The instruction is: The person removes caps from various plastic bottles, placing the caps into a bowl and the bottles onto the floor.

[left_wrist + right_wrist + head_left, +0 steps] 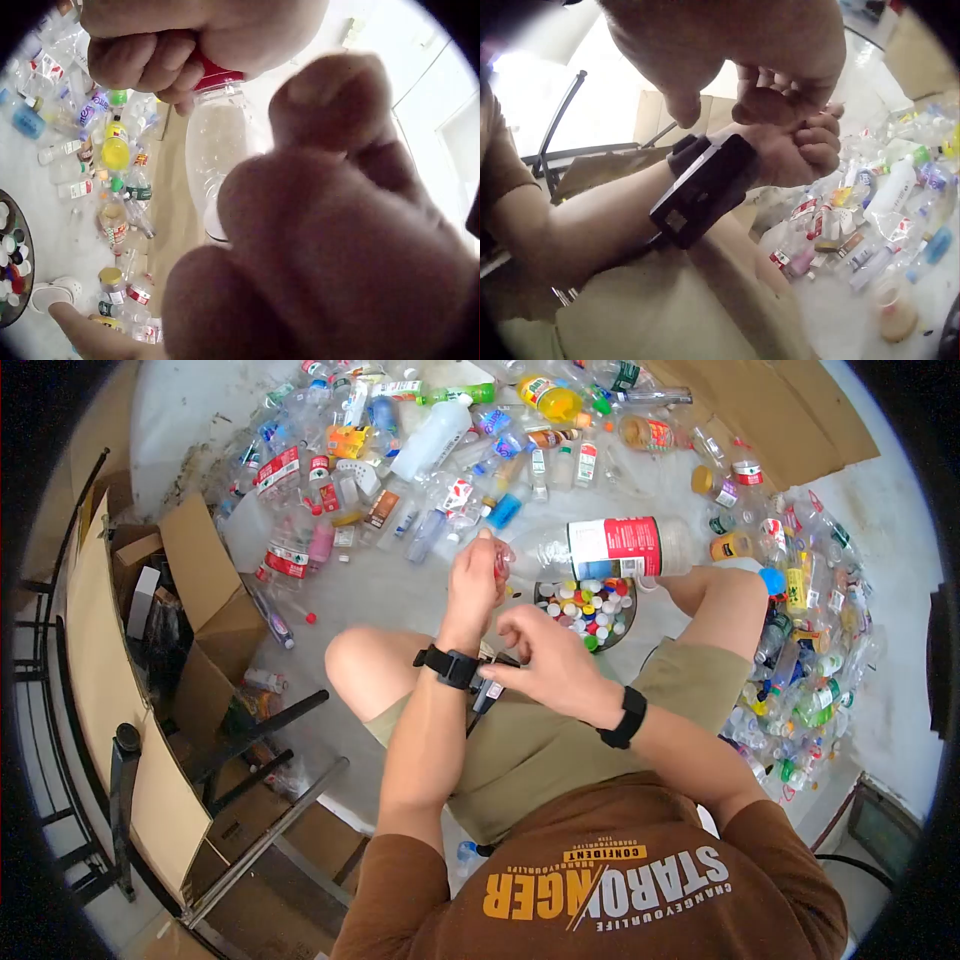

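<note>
In the head view my left hand (pixel 470 585) grips a large clear plastic bottle (pixel 540 550) by its neck end. The bottle lies sideways with a red and white label (pixel 615 547), its base pointing right. In the left wrist view, curled fingers (pixel 142 64) cover much of a red part (pixel 219 77) at the bottle's end. My right hand (pixel 560 665) hovers beside the left wrist, near the black strapped device (pixel 455 667). Its fingers are loosely bent, with nothing seen between them. The right wrist view shows both hands close together, palm side of the left hand (pixel 791 154) visible.
A bowl (pixel 634 615) of coloured bottle caps sits on the floor beneath the bottle, between the legs. Many plastic bottles (pixel 440 440) lie piled ahead and to the right. Cardboard boxes (pixel 195 575) and a black metal frame (pixel 125 780) stand at left.
</note>
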`<control>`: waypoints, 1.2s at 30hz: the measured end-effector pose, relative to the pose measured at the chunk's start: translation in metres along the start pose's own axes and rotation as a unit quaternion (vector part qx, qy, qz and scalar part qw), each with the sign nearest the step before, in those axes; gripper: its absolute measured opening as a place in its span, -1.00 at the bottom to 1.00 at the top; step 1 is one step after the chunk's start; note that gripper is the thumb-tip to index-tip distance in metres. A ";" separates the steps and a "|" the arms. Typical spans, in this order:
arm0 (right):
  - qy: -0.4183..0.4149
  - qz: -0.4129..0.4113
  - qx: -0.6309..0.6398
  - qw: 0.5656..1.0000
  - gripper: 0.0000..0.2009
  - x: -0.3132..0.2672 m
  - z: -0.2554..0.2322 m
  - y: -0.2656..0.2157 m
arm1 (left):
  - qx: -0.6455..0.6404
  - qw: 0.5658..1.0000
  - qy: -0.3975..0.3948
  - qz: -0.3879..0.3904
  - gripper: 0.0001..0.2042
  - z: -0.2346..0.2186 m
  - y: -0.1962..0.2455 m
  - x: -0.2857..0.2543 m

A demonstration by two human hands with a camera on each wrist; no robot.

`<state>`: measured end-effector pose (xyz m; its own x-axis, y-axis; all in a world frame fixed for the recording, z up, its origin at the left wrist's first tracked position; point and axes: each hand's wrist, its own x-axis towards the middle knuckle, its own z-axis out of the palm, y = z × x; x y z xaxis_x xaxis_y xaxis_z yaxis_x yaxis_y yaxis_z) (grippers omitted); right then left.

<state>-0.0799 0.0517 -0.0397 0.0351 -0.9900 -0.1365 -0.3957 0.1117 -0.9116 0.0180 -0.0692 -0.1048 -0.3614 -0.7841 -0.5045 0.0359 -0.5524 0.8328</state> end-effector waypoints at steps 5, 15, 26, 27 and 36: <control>0.064 0.078 0.161 0.982 -0.73 -0.022 -0.018 0.056 | 0.054 0.996 0.017 0.069 -0.53 0.000 0.003 -0.010; 0.198 0.060 0.271 0.940 -0.42 -0.047 -0.104 0.078 | 0.096 0.986 0.001 0.134 -0.55 0.002 0.001 -0.011; 0.215 0.096 0.307 0.922 -0.47 -0.042 -0.113 0.070 | 0.156 0.972 0.005 0.173 -0.52 0.004 -0.001 -0.007; 0.210 0.099 0.309 0.922 -0.47 -0.043 -0.113 0.071 | 0.158 0.974 0.006 0.160 -0.52 0.003 0.000 -0.006; 0.213 0.113 0.332 0.912 -0.49 -0.046 -0.114 0.072 | 0.096 0.982 -0.039 0.158 -0.63 0.009 0.006 -0.012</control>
<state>-0.2144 0.0952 -0.0550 -0.3941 -0.8633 -0.3153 0.2983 0.2044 -0.9323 0.0144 -0.0609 -0.0918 -0.4311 -0.8797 -0.2008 -0.0153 -0.2154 0.9764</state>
